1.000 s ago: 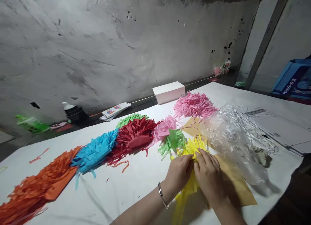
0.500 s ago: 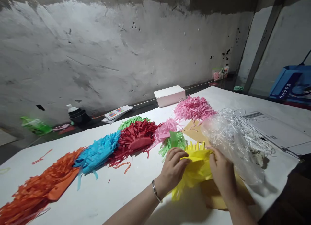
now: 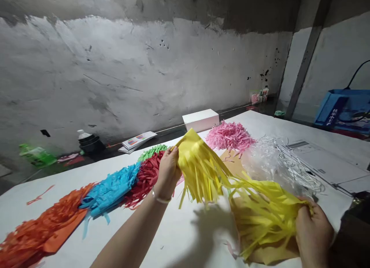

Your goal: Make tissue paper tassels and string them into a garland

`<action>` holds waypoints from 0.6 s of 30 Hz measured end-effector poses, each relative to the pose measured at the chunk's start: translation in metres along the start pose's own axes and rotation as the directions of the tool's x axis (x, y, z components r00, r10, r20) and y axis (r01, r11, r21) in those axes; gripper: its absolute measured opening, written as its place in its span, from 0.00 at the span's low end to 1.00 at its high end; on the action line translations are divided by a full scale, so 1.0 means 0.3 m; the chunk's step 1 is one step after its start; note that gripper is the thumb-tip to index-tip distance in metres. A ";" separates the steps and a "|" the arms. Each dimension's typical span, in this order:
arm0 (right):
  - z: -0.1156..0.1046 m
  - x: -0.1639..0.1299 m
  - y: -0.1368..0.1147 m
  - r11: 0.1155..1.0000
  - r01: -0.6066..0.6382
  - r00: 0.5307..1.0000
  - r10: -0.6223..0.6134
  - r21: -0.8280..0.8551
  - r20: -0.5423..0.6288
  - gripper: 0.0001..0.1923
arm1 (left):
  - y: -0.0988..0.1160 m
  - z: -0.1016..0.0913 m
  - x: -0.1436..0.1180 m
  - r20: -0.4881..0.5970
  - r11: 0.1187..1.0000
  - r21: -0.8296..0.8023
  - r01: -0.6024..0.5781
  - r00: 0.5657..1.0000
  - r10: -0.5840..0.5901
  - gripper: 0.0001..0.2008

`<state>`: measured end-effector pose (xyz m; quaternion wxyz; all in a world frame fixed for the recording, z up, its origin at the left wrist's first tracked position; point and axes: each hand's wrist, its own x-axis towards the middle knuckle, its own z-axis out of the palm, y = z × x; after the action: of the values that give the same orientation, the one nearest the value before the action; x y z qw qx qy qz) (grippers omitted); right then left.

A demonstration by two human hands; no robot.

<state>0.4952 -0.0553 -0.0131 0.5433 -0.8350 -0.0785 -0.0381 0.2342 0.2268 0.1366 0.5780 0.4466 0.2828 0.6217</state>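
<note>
**Yellow fringed paper strip held stretched between both hands**

At lower left of the frame, orange fringed paper [image 3: 37, 231], then blue fringed paper [image 3: 111, 187] and red fringed paper [image 3: 144, 175], lie in a row on the white table [image 3: 124, 237]. Left hand [image 3: 167, 175], centre frame, pinches the upper end of the yellow fringed paper strip [image 3: 231, 187]. The strip's long axis slopes from upper centre down to lower right; thin, flat cut tassels hang downward. Right hand [image 3: 313, 235], lower right, is clenched on the lower end. Crinkled clear plastic bag [image 3: 277, 164] lies behind.
</note>
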 end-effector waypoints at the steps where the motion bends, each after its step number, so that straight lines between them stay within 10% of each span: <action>1: -0.012 -0.007 0.014 1.000 -0.007 1.000 0.008 -0.020 0.016 0.21 | -0.011 0.039 0.040 -0.018 0.999 -0.014 -0.032 0.999 0.032 0.17; 9: -0.023 -0.104 0.083 0.993 0.097 0.974 -0.082 -0.066 0.210 0.20 | -0.315 0.329 0.087 0.121 0.972 0.071 -0.223 0.969 0.213 0.14; 13: -0.010 -0.136 0.085 0.847 0.526 0.847 -0.513 -0.076 0.142 0.20 | -0.397 0.284 -0.073 0.441 0.940 0.191 -0.284 0.880 0.176 0.21; 16: -0.004 -0.159 0.025 0.629 0.769 0.636 -0.770 -0.111 0.050 0.20 | -0.363 0.193 -0.229 0.701 0.904 0.196 -0.380 0.699 0.142 0.39; 17: -0.001 -0.169 -0.005 0.581 0.807 0.586 -0.809 -0.104 0.033 0.21 | -0.341 0.163 -0.279 0.808 0.877 0.164 -0.452 0.571 0.143 0.43; 18: 0.002 -0.181 -0.038 0.546 0.833 0.550 -0.835 -0.084 0.024 0.21 | -0.317 0.134 -0.325 0.925 0.780 0.106 -0.617 0.349 0.150 0.43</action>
<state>0.4398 -0.0551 -0.0113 0.4246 -0.7199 -0.4582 -0.3025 0.3076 0.1419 0.0495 0.3504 0.8730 -0.0431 0.3366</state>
